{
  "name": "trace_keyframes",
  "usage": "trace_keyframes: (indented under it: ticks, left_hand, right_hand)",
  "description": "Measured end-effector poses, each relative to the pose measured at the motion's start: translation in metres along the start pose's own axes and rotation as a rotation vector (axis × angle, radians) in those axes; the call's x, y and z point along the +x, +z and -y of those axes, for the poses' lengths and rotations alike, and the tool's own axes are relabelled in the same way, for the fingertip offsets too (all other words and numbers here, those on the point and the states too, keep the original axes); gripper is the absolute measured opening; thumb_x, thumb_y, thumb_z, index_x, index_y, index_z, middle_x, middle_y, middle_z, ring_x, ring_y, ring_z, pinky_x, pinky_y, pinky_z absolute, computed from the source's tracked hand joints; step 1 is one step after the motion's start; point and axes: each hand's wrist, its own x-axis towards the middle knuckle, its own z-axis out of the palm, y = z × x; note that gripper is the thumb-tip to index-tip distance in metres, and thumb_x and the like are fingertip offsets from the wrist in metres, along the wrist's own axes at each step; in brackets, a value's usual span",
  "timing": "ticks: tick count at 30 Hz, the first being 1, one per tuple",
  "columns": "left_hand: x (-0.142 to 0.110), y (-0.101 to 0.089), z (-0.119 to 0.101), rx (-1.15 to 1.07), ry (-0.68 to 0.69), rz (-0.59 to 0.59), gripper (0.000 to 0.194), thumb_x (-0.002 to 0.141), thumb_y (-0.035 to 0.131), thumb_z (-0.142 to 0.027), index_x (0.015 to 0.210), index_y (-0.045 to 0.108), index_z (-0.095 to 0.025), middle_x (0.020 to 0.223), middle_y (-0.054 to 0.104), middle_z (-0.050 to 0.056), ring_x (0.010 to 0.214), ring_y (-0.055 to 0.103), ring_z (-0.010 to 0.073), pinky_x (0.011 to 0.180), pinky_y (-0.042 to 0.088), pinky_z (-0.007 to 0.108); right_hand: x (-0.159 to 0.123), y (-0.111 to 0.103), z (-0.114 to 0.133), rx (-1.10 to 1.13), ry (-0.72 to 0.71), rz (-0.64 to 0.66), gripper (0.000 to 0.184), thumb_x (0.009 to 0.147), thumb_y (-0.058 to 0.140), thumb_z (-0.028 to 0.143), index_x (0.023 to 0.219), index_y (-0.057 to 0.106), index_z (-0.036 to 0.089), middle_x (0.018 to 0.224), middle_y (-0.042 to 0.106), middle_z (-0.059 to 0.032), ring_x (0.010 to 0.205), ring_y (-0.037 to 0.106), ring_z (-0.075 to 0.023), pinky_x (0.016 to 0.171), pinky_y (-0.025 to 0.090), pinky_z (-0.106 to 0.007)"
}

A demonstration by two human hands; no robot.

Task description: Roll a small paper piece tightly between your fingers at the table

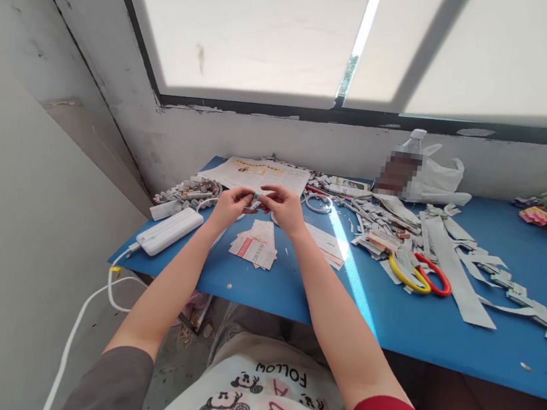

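Between my fingertips, above the blue table [262, 291], is a small folded paper piece [255, 201]. My left hand [231, 207] pinches it from the left. From the right, my right hand [283, 209] has its thumb and fingers closed on the same piece. Its finer folds are too small to make out. Just below my hands lie several loose printed paper slips [255, 246], overlapping one another. A sheet of printed newspaper [257, 175] lies behind my hands. More printed paper [326, 242] rests to the right of my right wrist.
A white power bank [169, 231] with a cable sits left, before a heap of folded paper pieces [189, 190]. Right are paper scraps [377, 222], scissors with red and yellow handles [418, 274] and a long folded paper chain [523, 298]. A bottle [403, 161] stands at the back.
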Motion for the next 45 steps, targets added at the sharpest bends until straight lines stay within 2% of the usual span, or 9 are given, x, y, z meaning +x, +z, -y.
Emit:
trace_keyframes:
  ticks: [8,14,19,24,28,36,39,43,45]
  left_hand:
    - [0.000,-0.012,-0.013,-0.151,-0.264,0.177,0.034,0.056,0.086,-0.036,0.078,0.071,-0.014,0.072,0.068,0.004,0.068,0.066,0.0153,0.069,0.058,0.030]
    - [0.000,-0.019,-0.016,-0.034,-0.284,0.217,0.040,0.052,0.088,-0.044,0.077,0.073,-0.015,0.068,0.068,0.006,0.062,0.066,0.0166,0.061,0.058,0.030]
    - [-0.003,-0.022,-0.019,0.112,-0.236,0.311,0.036,0.062,0.082,-0.045,0.079,0.074,-0.014,0.073,0.071,0.010,0.070,0.070,0.0219,0.062,0.059,0.032]
    - [-0.006,-0.014,-0.016,0.171,-0.139,0.288,0.027,0.067,0.078,-0.040,0.075,0.071,-0.015,0.069,0.070,0.007,0.067,0.070,0.0211,0.062,0.061,0.034]
    - [-0.009,-0.005,-0.012,0.180,-0.102,0.231,0.018,0.068,0.076,-0.032,0.072,0.068,-0.016,0.069,0.069,0.005,0.067,0.069,0.0200,0.064,0.060,0.032]
    - [-0.008,-0.001,-0.010,0.240,-0.050,0.114,0.011,0.067,0.074,-0.021,0.070,0.064,-0.018,0.064,0.067,0.001,0.065,0.067,0.0176,0.060,0.054,0.024]
    - [-0.008,-0.002,-0.010,0.241,0.009,0.096,0.013,0.070,0.073,-0.027,0.074,0.065,-0.018,0.071,0.068,0.003,0.069,0.068,0.0184,0.063,0.054,0.026]
    - [-0.008,-0.003,-0.010,0.124,0.058,0.060,0.036,0.065,0.079,-0.036,0.095,0.068,-0.019,0.093,0.072,0.007,0.080,0.070,0.0203,0.073,0.055,0.029]
    - [-0.009,-0.003,-0.010,0.116,0.070,0.051,0.037,0.063,0.081,-0.039,0.092,0.071,-0.018,0.090,0.073,0.007,0.081,0.069,0.0215,0.075,0.055,0.031]
  right_hand:
    - [0.001,-0.004,0.004,-0.003,0.017,0.063,0.035,0.060,0.077,0.049,0.073,0.069,0.017,0.059,0.066,-0.0011,0.055,0.061,-0.0152,0.059,0.053,-0.032]
    - [-0.002,-0.013,0.006,-0.057,0.059,0.200,0.023,0.070,0.074,0.038,0.077,0.069,0.016,0.065,0.069,-0.0023,0.060,0.064,-0.0145,0.063,0.054,-0.030]
    - [-0.002,-0.016,0.006,-0.153,0.104,0.266,0.017,0.073,0.071,0.031,0.080,0.068,0.016,0.068,0.069,-0.0028,0.062,0.065,-0.0139,0.063,0.053,-0.028]
    - [-0.003,-0.013,0.005,-0.255,0.119,0.244,0.018,0.075,0.070,0.033,0.076,0.065,0.016,0.067,0.069,-0.0020,0.057,0.061,-0.0122,0.054,0.049,-0.025]
    - [-0.003,-0.012,0.003,-0.298,0.150,0.210,0.011,0.075,0.069,0.025,0.073,0.063,0.016,0.062,0.066,-0.0005,0.053,0.059,-0.0109,0.050,0.046,-0.022]
    - [-0.001,-0.017,0.007,-0.335,0.178,0.216,0.009,0.078,0.066,0.023,0.074,0.062,0.017,0.065,0.068,-0.0020,0.059,0.063,-0.0141,0.057,0.047,-0.026]
    - [-0.002,-0.016,0.009,-0.372,0.087,0.189,0.008,0.080,0.064,0.024,0.075,0.061,0.018,0.068,0.068,-0.0022,0.062,0.063,-0.0157,0.062,0.049,-0.029]
    - [-0.002,-0.012,0.009,-0.353,-0.189,0.040,0.015,0.083,0.060,0.035,0.079,0.061,0.020,0.079,0.068,-0.0037,0.072,0.064,-0.0171,0.070,0.052,-0.032]
    - [-0.003,-0.010,0.009,-0.325,-0.279,-0.007,0.023,0.084,0.059,0.043,0.080,0.061,0.021,0.082,0.067,-0.0044,0.078,0.064,-0.0177,0.072,0.053,-0.032]
